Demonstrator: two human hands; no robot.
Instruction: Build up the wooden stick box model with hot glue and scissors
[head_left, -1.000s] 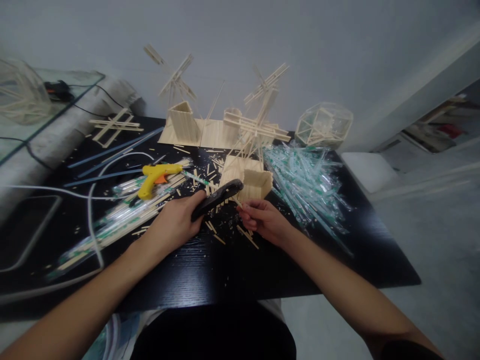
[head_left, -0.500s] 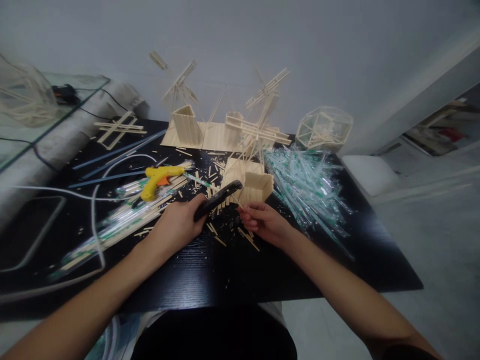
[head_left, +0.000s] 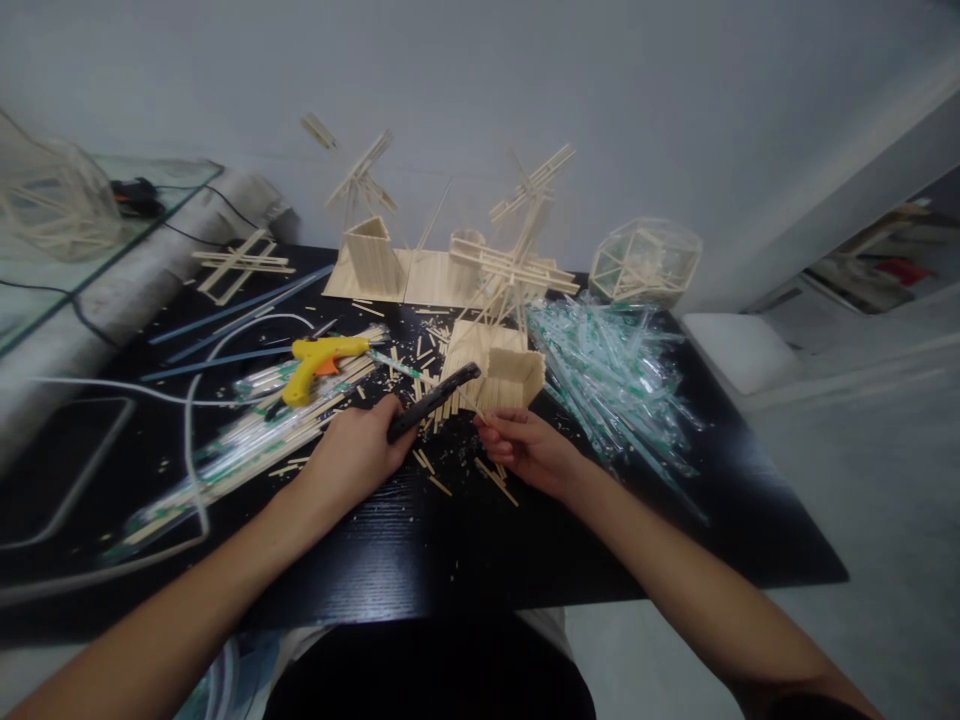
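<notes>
My left hand [head_left: 360,437] is wrapped round a long black hand tool [head_left: 435,398], whose exact kind I cannot make out. The tool slants up to the right, its far end close to a small walled box of wooden sticks [head_left: 516,378]. Between thumb and fingertips my right hand [head_left: 529,447] pinches a thin wooden stick [head_left: 471,403], which points up left toward the tool. Whether stick and tool touch is unclear. Short cut stick pieces [head_left: 425,462] lie below and around both hands on the black table [head_left: 450,570].
Left of my hands, a yellow glue gun [head_left: 319,365] rests on wrapped chopsticks [head_left: 247,455]. Torn clear wrappers [head_left: 619,370] are heaped at the right. Wooden stick models [head_left: 371,258] stand along the back, near a polyhedral stick frame [head_left: 646,262]. A white cable [head_left: 187,440] loops at the left.
The tool's far end has dipped slightly and shifted a little left. Both hands keep their grips; the whole view has moved slightly.
</notes>
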